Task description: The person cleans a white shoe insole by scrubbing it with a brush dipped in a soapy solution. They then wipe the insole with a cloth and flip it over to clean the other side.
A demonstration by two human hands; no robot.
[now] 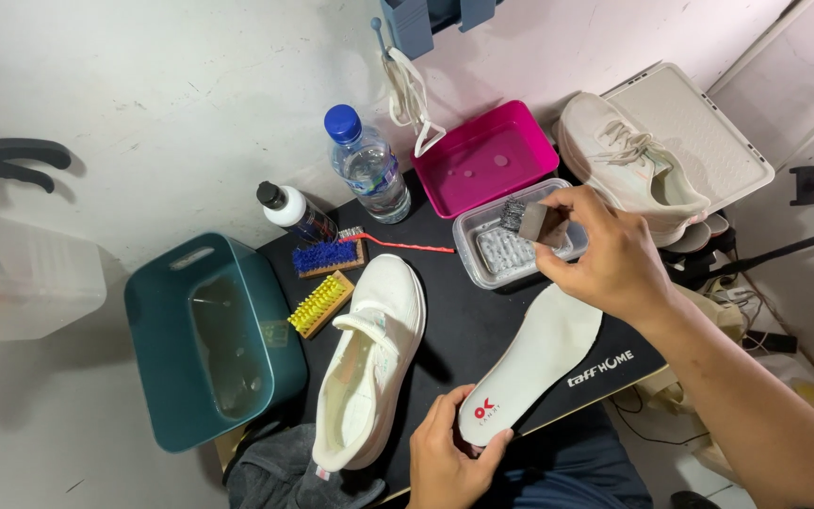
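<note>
While the left hand (447, 459) pinches the heel end of a white insole (534, 363) at 6 o'clock, fingers clenched on its edge, the right hand (605, 259) hovers above the toe end at 3 o'clock, fingers grasping a small brush (529, 221) with dark bristles. That brush hangs over a clear tray (482, 267) at 1 o'clock, apart from the insole. The insole lies slantwise on the black counter (463, 316), heel toward the person. Just left of it, near centre, a white shoe (374, 358) lies on the counter with its toe pointing to 12 o'clock. At 10 o'clock sit a blue brush (327, 257) and a yellow brush (320, 303), beside a teal tub (209, 339) at 9 o'clock. A water bottle (367, 166) and a small white bottle (294, 211) stand at 11 o'clock. A pink tray (487, 158) lies at 12 o'clock, and a second shoe (628, 165) rests at 2 o'clock. A grey cloth (275, 476) lies at 7 o'clock.
</note>
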